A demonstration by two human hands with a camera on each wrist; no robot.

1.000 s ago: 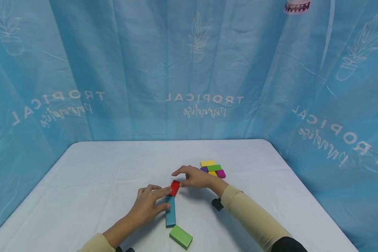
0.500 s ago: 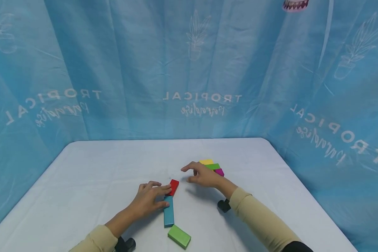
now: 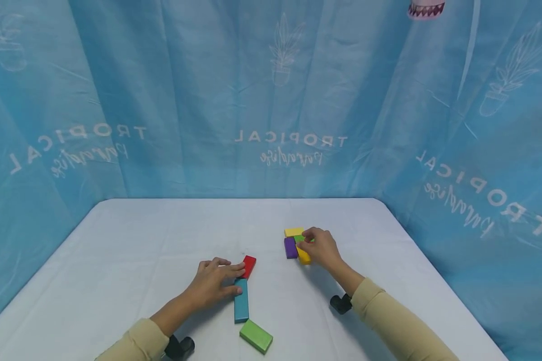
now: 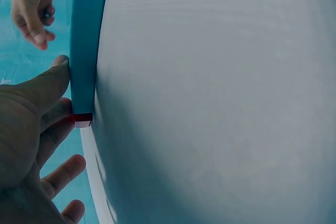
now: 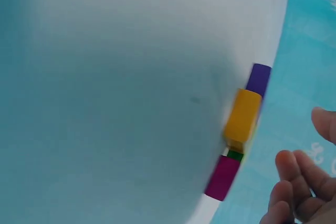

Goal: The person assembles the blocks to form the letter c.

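Note:
My left hand (image 3: 210, 286) rests its fingers on the red block (image 3: 250, 265) and its thumb at the blue block (image 3: 241, 307), which lie end to end. In the left wrist view those fingers are extended against the blocks, not curled round them. My right hand (image 3: 323, 249) hovers over a cluster of blocks: a purple one (image 3: 290, 248), an orange-yellow one (image 3: 304, 256), a yellow one (image 3: 293, 232) and a green one (image 3: 299, 238). The magenta block (image 5: 223, 178) is hidden by that hand in the head view. The right wrist view has its fingers apart, with nothing between them.
Touching or almost touching the near end of the blue block is a larger light-green block (image 3: 256, 337), set at an angle. A white cloth covers the table (image 3: 162, 240). Blue printed curtains (image 3: 198, 100) stand round its back and sides.
From beside the red block, my right hand has moved right and a little back, to over the block cluster, leaving the red block behind. My left hand stays on its blocks.

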